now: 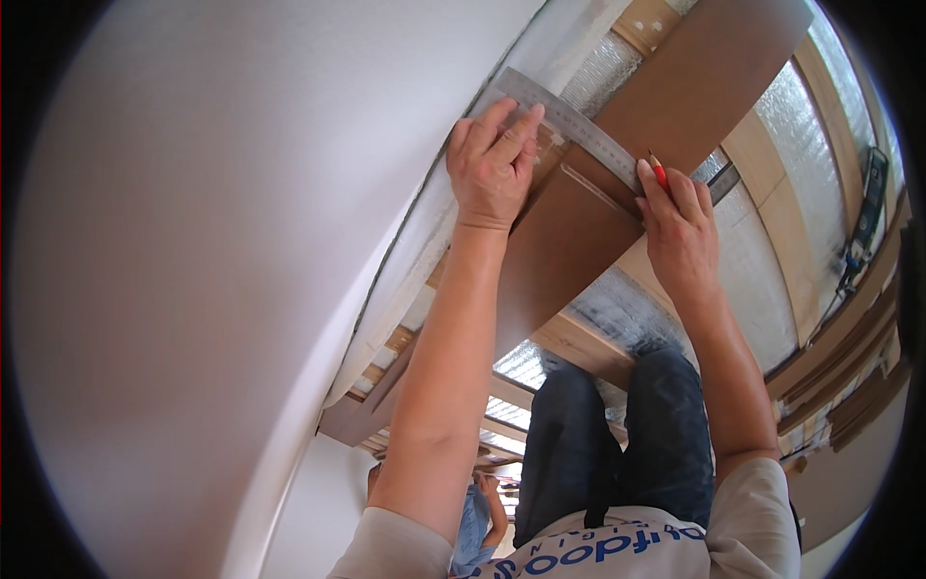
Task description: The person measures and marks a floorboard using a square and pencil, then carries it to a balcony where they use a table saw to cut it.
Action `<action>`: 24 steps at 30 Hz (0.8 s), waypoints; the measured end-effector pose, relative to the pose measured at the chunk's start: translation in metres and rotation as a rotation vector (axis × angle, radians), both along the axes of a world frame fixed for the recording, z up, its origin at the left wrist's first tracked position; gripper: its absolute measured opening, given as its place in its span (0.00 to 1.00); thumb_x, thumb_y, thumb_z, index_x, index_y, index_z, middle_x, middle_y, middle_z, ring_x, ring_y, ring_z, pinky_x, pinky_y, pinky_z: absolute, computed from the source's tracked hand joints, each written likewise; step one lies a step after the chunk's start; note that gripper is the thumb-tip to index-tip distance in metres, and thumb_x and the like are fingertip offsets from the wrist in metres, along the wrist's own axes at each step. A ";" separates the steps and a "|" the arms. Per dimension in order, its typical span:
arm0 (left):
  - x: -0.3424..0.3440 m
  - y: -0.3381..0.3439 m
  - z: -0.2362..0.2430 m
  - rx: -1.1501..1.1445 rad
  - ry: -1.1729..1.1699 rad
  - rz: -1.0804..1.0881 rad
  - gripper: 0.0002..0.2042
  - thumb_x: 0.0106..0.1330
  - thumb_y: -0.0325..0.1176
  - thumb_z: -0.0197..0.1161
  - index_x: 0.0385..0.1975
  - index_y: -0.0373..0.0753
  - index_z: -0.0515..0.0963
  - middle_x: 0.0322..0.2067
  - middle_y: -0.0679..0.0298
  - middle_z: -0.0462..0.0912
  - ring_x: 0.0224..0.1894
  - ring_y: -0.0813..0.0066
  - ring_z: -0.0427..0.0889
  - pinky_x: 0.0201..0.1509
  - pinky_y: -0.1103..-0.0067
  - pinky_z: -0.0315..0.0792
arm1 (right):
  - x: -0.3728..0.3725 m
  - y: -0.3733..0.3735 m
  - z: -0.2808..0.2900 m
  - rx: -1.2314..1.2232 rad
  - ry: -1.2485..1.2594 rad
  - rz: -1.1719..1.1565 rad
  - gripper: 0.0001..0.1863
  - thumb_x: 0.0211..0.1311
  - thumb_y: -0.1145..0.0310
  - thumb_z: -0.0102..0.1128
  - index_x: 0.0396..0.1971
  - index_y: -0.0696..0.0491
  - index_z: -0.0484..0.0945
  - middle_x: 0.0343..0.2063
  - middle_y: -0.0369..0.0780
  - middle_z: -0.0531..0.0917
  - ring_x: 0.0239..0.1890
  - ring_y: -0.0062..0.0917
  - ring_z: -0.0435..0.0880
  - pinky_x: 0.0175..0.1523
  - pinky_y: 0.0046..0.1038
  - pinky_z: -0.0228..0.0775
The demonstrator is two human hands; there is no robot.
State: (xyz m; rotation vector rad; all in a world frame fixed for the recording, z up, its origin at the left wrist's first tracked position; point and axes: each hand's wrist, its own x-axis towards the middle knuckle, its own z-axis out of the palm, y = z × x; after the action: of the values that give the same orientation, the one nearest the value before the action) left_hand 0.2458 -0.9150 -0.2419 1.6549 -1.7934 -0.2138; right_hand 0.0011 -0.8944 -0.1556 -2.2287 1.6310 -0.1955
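Note:
A long metal ruler [579, 125] lies at a slant across a brown plank [685, 77], from near the white wall toward the right. My left hand [490, 164] presses on the ruler's left end with bent fingertips, the fingers apart. My right hand [680, 217] holds a red pencil [659, 170], its tip pointing up past the ruler, with fingers resting at the ruler's lower right. A second grey metal piece [723, 182] shows just behind that hand. Another stretch of brown board [569, 251], with a pale narrow strip on it, lies under the ruler between my arms.
A white wall [222, 241] fills the left. Wooden battens [772, 193] over silver foil run beneath the planks. A green-and-black long tool [868, 203] lies at the right, beside stacked brown boards [839, 386]. My knees rest below; another person [473, 511] works at the lower middle.

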 end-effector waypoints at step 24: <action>0.000 0.001 -0.005 -0.014 -0.035 0.009 0.20 0.54 0.26 0.74 0.46 0.56 0.90 0.47 0.69 0.87 0.34 0.69 0.78 0.42 0.74 0.75 | -0.004 -0.002 -0.003 -0.017 -0.040 0.003 0.23 0.60 0.72 0.69 0.57 0.50 0.83 0.46 0.36 0.80 0.43 0.32 0.78 0.51 0.31 0.76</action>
State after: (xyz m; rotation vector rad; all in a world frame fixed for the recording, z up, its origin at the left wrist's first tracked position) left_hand 0.2457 -0.9143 -0.2469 1.6660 -1.8098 -0.1688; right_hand -0.0024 -0.8969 -0.1586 -2.2253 1.6112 -0.2521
